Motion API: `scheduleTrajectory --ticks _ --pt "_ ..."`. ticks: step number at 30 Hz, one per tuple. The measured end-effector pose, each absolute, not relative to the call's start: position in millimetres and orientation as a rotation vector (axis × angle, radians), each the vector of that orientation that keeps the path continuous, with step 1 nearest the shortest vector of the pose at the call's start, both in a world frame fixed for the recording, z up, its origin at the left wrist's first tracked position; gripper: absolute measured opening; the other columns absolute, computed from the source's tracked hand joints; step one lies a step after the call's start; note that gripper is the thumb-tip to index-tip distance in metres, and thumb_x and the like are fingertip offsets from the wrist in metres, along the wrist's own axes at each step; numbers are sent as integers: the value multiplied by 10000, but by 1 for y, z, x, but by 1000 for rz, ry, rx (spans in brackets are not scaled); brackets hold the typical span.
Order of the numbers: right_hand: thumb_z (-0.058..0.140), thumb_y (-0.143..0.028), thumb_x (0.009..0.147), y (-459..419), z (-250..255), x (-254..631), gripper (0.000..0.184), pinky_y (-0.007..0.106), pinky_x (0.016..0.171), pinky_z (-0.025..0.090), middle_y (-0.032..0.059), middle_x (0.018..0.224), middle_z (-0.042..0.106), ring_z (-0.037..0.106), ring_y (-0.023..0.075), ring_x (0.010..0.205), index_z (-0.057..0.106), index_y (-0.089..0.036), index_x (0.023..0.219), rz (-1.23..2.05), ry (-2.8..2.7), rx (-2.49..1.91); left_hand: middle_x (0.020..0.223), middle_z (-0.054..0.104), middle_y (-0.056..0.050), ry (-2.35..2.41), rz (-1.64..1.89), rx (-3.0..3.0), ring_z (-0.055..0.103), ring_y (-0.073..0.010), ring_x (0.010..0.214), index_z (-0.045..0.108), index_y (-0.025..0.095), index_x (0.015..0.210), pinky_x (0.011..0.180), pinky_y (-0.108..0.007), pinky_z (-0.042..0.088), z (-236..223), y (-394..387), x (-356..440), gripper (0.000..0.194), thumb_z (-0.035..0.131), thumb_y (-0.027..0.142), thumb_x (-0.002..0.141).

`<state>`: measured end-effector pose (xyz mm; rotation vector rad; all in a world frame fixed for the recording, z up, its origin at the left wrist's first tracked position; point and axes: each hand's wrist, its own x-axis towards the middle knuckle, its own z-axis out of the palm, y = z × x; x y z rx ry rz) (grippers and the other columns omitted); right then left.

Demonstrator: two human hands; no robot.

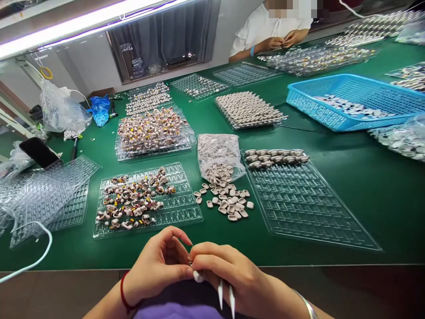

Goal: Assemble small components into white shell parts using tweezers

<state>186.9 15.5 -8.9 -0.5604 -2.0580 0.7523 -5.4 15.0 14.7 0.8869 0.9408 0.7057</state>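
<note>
Head view: your left hand [162, 263] and right hand [229, 270] pinch a small whitish part [198, 277] between their fingertips [186, 271], white-pronged tweezers [220, 293] jutting from the right.

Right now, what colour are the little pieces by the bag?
The little pieces look beige, best in the head view.

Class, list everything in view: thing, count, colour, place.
Table: one, green, centre
Trays: many, clear, across table
Shells: many, beige, centre
Bags: several, clear or blue, left, centre, right
Mixed parts: many, multicoloured, left of shells
Basket: one, blue, right
Pieces: many, black-white, in basket
Phone: one, black, left
Lamp: one, white, overhead
Co-worker: one, white top, far side
Tweezers: one, pale, front
Small part: one, whitish, front
Left hand: one, bare, front
Right hand: one, bare, front
</note>
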Motion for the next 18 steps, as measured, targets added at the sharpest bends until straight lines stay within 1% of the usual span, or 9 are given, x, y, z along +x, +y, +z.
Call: scheduleTrajectory --ticks 4,6,8,9,10,12,14,16,18 --pt "466 -91 941 16 -16 186 146 219 648 529 56 860 629 632 145 752 553 -201 981 819 -1994 -563 684 617 31 932 782 919 536 -98 634 618 182 922 622 -200 410 12 11 -3 370 857 254 649" --pt "534 -121 915 16 -20 186 110 217 619 525 40 867 600 600 135 702 528 -213 975 858 -1932 -640 690 602 31 932 817 922 518 -95 639 648 185 936 621 -195 399 10 9 -3 329 838 258 677" --pt "614 -172 873 15 -22 188 176 216 552 512 24 871 565 548 122 620 493 -222 990 899 -1903 -782 697 598 22 959 838 924 507 -95 641 684 177 900 612 -191 392 8 8 -4 263 824 263 695" --pt "636 -190 858 15 -22 189 228 219 543 514 24 891 555 538 121 612 481 -224 1021 929 -1913 -850 704 601 14 982 845 926 508 -98 646 698 169 860 610 -192 394 7 8 -5 223 819 265 700" --pt "639 -200 855 14 -20 192 273 225 567 531 34 928 552 554 128 642 471 -222 1069 968 -1938 -904 710 605 7 1004 854 927 510 -101 653 705 161 814 613 -194 400 6 8 -6 190 816 269 703" --pt "584 -193 891 12 -16 197 334 259 725 568 70 1047 551 613 161 830 446 -217 1193 1054 -2020 -959 715 609 1 1034 875 922 512 -104 660 705 153 754 621 -197 414 4 8 -8 170 813 275 707" --pt "480 -165 942 10 -12 201 348 294 879 542 95 1157 528 608 177 1004 419 -221 1280 1106 -2079 -996 711 609 6 1049 908 901 507 -99 648 695 155 747 610 -192 421 0 8 -10 179 820 274 698" --pt "397 -139 969 7 -9 202 333 296 894 535 92 1154 532 614 169 1004 431 -227 1289 1089 -2077 -1036 699 607 14 1049 946 872 501 -92 625 682 159 748 588 -185 424 -3 9 -12 199 834 269 680" --pt "371 -113 968 4 -9 201 329 286 834 550 75 1073 567 630 163 924 461 -231 1262 1019 -2034 -1058 689 608 16 1036 980 852 504 -88 610 671 156 724 570 -179 425 -6 9 -12 209 846 252 662"
